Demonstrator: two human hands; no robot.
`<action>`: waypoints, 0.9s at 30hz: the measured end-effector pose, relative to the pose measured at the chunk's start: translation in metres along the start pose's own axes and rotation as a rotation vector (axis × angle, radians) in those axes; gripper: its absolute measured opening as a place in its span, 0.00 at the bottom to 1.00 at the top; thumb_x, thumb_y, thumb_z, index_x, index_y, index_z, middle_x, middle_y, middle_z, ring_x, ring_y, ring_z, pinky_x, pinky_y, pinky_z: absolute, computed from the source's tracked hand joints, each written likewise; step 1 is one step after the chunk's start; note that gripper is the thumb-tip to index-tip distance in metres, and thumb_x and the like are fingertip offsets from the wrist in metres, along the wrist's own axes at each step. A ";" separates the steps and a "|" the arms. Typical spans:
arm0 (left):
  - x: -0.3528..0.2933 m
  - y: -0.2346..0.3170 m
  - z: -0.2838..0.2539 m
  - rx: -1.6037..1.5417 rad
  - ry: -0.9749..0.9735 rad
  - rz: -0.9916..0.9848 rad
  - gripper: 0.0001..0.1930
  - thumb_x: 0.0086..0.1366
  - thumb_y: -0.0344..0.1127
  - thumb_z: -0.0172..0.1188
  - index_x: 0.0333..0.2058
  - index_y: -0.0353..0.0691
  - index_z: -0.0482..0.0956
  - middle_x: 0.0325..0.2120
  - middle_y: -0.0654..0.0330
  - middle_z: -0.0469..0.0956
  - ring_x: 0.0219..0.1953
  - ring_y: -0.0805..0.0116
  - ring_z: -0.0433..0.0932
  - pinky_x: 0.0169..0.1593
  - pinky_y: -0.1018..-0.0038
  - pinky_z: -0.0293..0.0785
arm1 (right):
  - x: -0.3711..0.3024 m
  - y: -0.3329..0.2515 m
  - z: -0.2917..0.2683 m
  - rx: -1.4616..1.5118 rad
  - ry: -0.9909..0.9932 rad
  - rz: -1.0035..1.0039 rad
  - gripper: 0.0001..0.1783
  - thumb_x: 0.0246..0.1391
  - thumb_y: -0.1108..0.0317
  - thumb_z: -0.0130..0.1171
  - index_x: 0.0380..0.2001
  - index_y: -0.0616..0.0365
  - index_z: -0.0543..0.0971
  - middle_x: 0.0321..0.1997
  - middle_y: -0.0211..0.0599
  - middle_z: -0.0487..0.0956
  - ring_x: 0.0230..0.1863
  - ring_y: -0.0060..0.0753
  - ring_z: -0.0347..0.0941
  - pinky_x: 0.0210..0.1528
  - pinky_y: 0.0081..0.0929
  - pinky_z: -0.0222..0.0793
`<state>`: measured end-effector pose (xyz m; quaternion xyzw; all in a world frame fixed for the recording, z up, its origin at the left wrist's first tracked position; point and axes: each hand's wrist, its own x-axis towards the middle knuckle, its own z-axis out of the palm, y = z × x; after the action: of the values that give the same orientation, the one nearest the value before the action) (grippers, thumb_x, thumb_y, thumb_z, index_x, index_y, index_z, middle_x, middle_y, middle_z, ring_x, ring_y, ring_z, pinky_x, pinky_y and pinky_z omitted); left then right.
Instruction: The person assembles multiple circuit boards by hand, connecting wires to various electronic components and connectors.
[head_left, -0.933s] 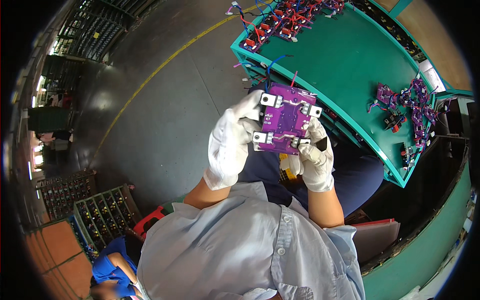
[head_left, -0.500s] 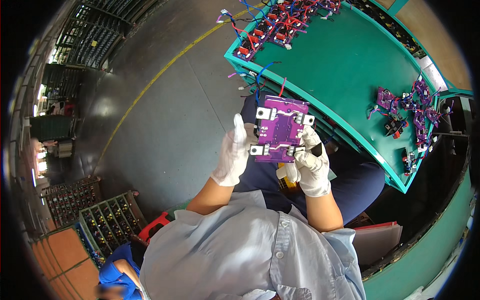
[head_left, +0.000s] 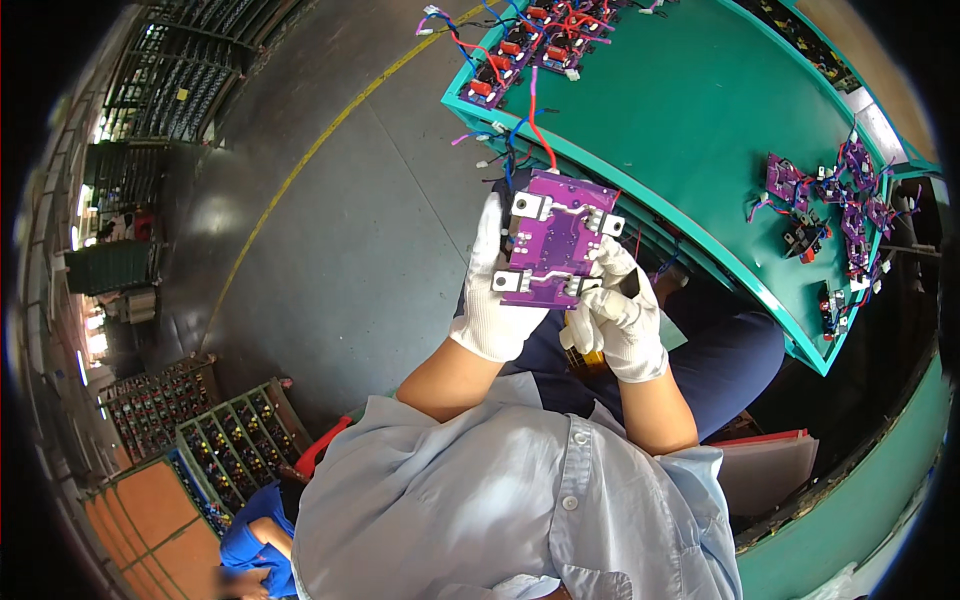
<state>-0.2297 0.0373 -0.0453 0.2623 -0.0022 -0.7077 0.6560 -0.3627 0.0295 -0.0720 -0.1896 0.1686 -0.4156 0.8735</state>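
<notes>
A purple circuit board (head_left: 560, 242) is held up in front of my lap, with metal-tabbed components near its corners and white traces between them. A red wire and blue wires trail from its far edge. My left hand (head_left: 490, 300), in a white knit glove, grips the board's left side, thumb along the edge and fingers hidden beneath. My gloved right hand (head_left: 626, 320) is closed at the board's lower right corner, its fingertips bent against the component there. Whether anything small sits between those fingertips I cannot make out.
A green-topped bench (head_left: 690, 130) stands ahead to the right. Wired boards (head_left: 510, 60) crowd its far left corner, and more purple boards (head_left: 850, 210) lie at its right end. Racks of parts (head_left: 240, 440) stand at lower left, near a person in blue (head_left: 262, 545).
The board has shifted slightly toward the far left and tilted a little. My left hand now reaches further under it. A red wire shows stretched up from its far edge.
</notes>
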 end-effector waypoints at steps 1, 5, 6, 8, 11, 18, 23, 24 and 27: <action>0.000 0.001 -0.003 0.004 -0.004 -0.004 0.31 0.63 0.56 0.33 0.56 0.38 0.56 0.51 0.42 0.62 0.51 0.47 0.66 0.51 0.52 0.66 | -0.001 0.001 0.000 0.002 -0.026 0.001 0.32 0.38 0.71 0.57 0.49 0.68 0.61 0.39 0.50 0.74 0.07 0.27 0.62 0.10 0.19 0.58; 0.000 0.006 -0.006 -0.162 -0.105 0.011 0.29 0.63 0.54 0.34 0.54 0.38 0.59 0.49 0.44 0.65 0.47 0.47 0.69 0.47 0.53 0.70 | 0.005 0.015 0.010 -0.051 0.041 -0.208 0.39 0.39 0.64 0.57 0.54 0.71 0.56 0.41 0.44 0.72 0.11 0.22 0.64 0.11 0.13 0.58; 0.001 0.006 -0.007 -0.151 -0.142 0.021 0.28 0.64 0.53 0.34 0.54 0.38 0.60 0.48 0.45 0.66 0.47 0.49 0.70 0.47 0.54 0.71 | 0.002 0.000 0.010 -0.137 -0.098 -0.074 0.43 0.38 0.61 0.58 0.56 0.72 0.53 0.46 0.46 0.71 0.11 0.21 0.64 0.11 0.13 0.58; 0.002 0.006 -0.006 -0.227 -0.140 0.043 0.24 0.65 0.49 0.34 0.51 0.38 0.63 0.47 0.47 0.68 0.44 0.55 0.72 0.45 0.57 0.73 | 0.002 0.003 0.011 -0.127 -0.107 -0.104 0.44 0.38 0.60 0.59 0.56 0.72 0.54 0.45 0.46 0.71 0.11 0.20 0.64 0.11 0.12 0.58; 0.001 0.007 -0.007 -0.081 -0.050 0.149 0.22 0.66 0.47 0.34 0.49 0.38 0.64 0.43 0.50 0.71 0.41 0.57 0.74 0.43 0.63 0.75 | 0.001 0.005 0.002 -0.175 -0.128 -0.104 0.43 0.40 0.62 0.56 0.57 0.71 0.52 0.44 0.45 0.71 0.13 0.21 0.66 0.10 0.11 0.57; 0.072 0.030 -0.018 1.553 -0.025 1.221 0.05 0.54 0.25 0.56 0.32 0.34 0.75 0.31 0.58 0.74 0.35 0.69 0.73 0.40 0.76 0.70 | -0.002 -0.002 -0.027 -0.363 0.145 -0.095 0.35 0.43 0.66 0.50 0.55 0.67 0.56 0.38 0.42 0.74 0.13 0.22 0.66 0.11 0.10 0.59; 0.147 0.034 -0.050 1.864 0.052 1.103 0.10 0.51 0.37 0.60 0.28 0.37 0.76 0.30 0.54 0.74 0.34 0.57 0.73 0.36 0.69 0.71 | -0.019 -0.008 -0.054 -0.414 0.318 -0.042 0.30 0.42 0.69 0.48 0.52 0.68 0.61 0.33 0.40 0.75 0.11 0.19 0.64 0.10 0.12 0.59; 0.161 0.034 -0.055 1.987 0.119 1.140 0.11 0.52 0.39 0.59 0.29 0.37 0.76 0.32 0.54 0.74 0.34 0.56 0.73 0.35 0.67 0.72 | -0.021 -0.009 -0.057 -0.397 0.341 -0.017 0.29 0.42 0.70 0.47 0.51 0.68 0.62 0.32 0.39 0.75 0.11 0.19 0.63 0.10 0.12 0.58; 0.198 0.030 -0.059 2.176 0.251 0.973 0.12 0.53 0.42 0.57 0.30 0.39 0.76 0.35 0.54 0.72 0.36 0.56 0.72 0.37 0.65 0.71 | -0.029 -0.007 -0.072 -0.377 0.425 -0.037 0.31 0.41 0.64 0.54 0.49 0.71 0.63 0.28 0.36 0.77 0.09 0.19 0.62 0.09 0.11 0.53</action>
<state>-0.1799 -0.1308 -0.1591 0.7183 -0.6345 0.0180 0.2849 -0.4175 0.0347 -0.1279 -0.2603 0.4190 -0.4230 0.7601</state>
